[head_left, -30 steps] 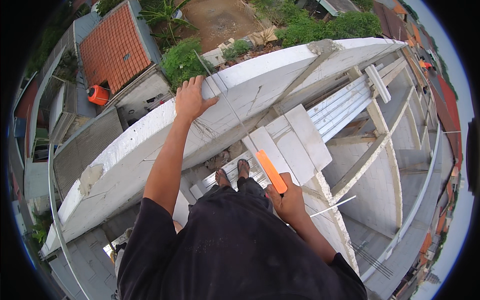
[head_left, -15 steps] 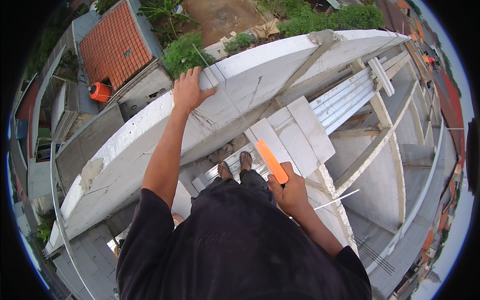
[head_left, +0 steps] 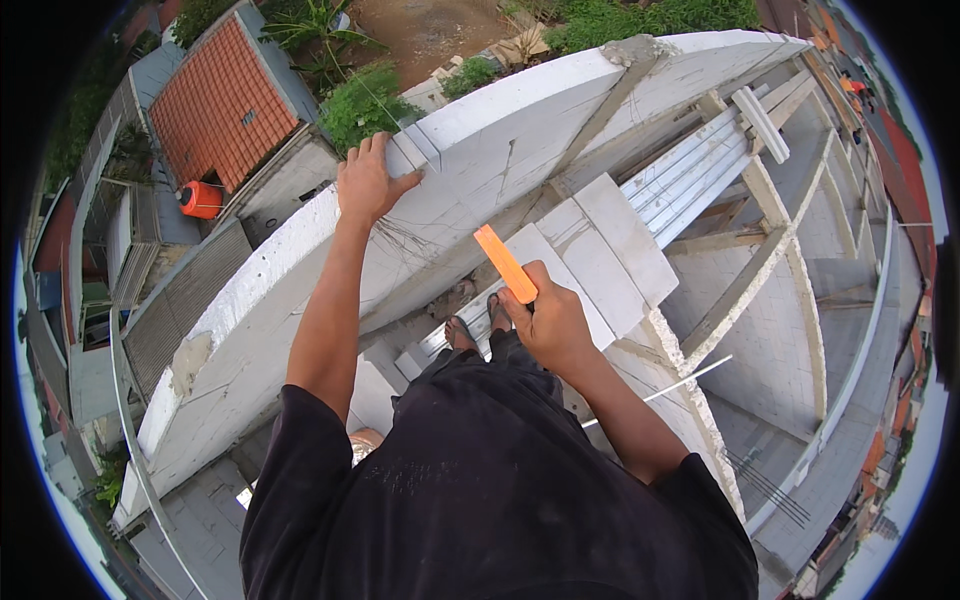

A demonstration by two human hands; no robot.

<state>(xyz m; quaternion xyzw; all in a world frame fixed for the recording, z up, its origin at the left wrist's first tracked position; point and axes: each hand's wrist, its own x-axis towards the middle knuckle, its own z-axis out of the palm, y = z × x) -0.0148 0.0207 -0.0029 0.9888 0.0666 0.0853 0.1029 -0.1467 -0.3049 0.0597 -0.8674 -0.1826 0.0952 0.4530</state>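
The left hand (head_left: 368, 183) lies spread flat on the white block wall (head_left: 500, 130). Just below the wall's top, the right hand (head_left: 548, 322) is clenched around an orange tool (head_left: 504, 263).

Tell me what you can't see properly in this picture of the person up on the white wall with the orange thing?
Head view, the only one:
- Orange tool: its lower end is hidden inside the right hand, so its kind is unclear.
- Feet: partly covered by the black shirt.
- Left hand: palm hidden against the white block wall.
- Orange tank far below: too small for detail.
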